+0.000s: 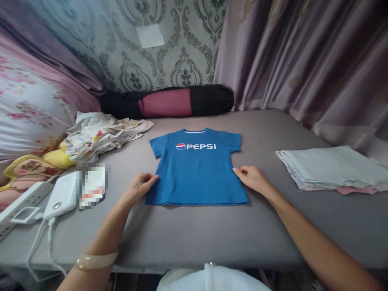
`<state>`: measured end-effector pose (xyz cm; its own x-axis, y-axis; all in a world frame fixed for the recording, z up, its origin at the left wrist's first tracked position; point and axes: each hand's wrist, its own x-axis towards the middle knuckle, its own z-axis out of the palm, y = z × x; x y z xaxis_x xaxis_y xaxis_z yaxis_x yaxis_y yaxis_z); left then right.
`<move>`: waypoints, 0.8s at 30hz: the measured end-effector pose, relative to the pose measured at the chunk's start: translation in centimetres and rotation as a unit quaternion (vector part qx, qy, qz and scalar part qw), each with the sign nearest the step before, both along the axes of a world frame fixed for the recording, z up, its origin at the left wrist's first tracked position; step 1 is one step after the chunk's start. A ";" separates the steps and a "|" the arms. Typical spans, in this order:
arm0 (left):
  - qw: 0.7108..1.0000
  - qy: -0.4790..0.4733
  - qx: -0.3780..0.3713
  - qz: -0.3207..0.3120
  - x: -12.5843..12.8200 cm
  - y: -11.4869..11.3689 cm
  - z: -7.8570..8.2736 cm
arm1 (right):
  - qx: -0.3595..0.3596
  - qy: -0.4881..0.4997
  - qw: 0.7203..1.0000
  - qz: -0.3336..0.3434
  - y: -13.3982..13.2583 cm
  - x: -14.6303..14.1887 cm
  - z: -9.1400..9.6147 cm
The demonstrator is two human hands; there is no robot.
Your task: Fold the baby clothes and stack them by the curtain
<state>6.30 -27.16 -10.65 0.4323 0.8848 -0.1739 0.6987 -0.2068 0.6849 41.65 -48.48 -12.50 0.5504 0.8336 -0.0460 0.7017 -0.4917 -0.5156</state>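
A blue T-shirt (197, 173) with a white PEPSI print lies flat and face up on the grey-covered surface (194, 238), its collar pointing away from me. My left hand (142, 186) is closed at the shirt's left side edge, thumb and fingers pinching the cloth between sleeve and hem. On the opposite side edge, slightly higher up, my right hand (253, 178) pinches the fabric in the same way. The hem faces me, and both short sleeves are spread outward.
To the right sits a stack of folded cloth (330, 167). Crumpled patterned fabric (100, 135), a yellow plush item (33, 165), a white power bank (62, 194) with cables and a power strip (22, 204) lie left. A black and maroon roll (166, 102) rests against the wall.
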 end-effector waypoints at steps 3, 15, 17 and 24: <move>0.999 0.007 0.044 -0.009 -0.1 -1.3 -0.2 | -0.020 0.005 1.000 0.015 -0.5 -1.3 0.7; 0.996 -0.036 -0.079 0.000 -1.1 -2.3 0.0 | -0.062 0.060 0.990 0.114 -1.4 -1.1 0.9; 0.995 -0.024 -0.095 0.009 -1.3 -2.0 -0.1 | -0.070 0.066 0.989 0.113 -1.6 -0.9 1.1; 0.994 0.012 -0.105 0.004 -1.7 -1.4 -0.4 | -0.089 0.067 0.989 0.096 -1.9 -0.8 1.4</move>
